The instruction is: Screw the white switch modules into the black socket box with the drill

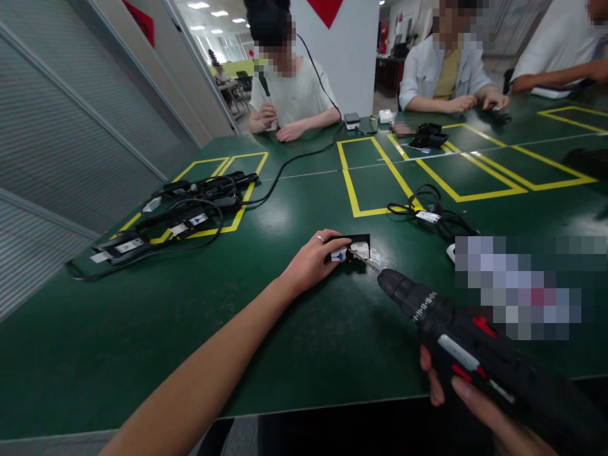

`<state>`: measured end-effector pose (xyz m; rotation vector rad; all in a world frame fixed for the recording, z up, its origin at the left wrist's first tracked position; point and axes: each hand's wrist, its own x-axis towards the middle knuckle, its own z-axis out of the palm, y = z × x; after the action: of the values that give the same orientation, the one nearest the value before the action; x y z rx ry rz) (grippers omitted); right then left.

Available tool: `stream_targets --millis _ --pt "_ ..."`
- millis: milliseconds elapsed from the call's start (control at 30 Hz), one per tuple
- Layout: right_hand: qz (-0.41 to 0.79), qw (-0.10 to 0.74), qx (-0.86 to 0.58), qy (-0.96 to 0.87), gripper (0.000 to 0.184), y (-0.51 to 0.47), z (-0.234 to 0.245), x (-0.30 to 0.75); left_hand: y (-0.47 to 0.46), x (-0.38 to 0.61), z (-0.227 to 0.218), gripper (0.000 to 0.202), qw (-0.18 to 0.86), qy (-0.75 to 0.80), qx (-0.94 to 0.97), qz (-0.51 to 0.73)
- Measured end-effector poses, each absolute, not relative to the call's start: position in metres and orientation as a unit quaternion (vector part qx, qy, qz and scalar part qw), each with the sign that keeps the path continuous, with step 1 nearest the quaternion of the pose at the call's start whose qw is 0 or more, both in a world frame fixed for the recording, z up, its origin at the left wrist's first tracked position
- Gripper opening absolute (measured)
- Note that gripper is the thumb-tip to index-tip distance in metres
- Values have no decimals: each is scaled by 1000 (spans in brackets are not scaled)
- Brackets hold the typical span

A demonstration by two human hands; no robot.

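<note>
My left hand (311,261), with a ring on one finger, grips a small black box-like part (363,239) with white pieces inside it. The part rests on the green table (266,354). In my right hand (479,399) is a black cordless drill (456,329) with red accents, its handle partly out of sight. The drill's thin bit (368,261) points left and reaches the white piece in the part; whether it touches a screw there is too small to tell.
Black devices with cables (190,212) lie inside yellow tape outlines on the left. A coiled black cable (432,212) lies beyond the drill. Across the table sit several people; one person (297,88) holds a screwdriver-like tool (265,85). A blurred-out item (522,285) lies at right.
</note>
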<state>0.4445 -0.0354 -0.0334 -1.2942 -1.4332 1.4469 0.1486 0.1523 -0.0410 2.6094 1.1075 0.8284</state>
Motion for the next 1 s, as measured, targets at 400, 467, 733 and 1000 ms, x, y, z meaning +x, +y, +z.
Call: stream_targets --millis 400,467,733,1000 --pt "548 369 -507 -554 18 -32 -21 434 150 150 -38 43 79 388 881 259" --pt "544 366 -510 -557 21 -32 -19 433 150 150 -38 44 76 390 880 260" --pt "554 362 -528 -532 23 -34 -18 430 150 151 -38 44 87 384 878 272" --pt "554 363 -523 -536 23 -33 -16 431 150 151 -39 46 87 383 876 281"
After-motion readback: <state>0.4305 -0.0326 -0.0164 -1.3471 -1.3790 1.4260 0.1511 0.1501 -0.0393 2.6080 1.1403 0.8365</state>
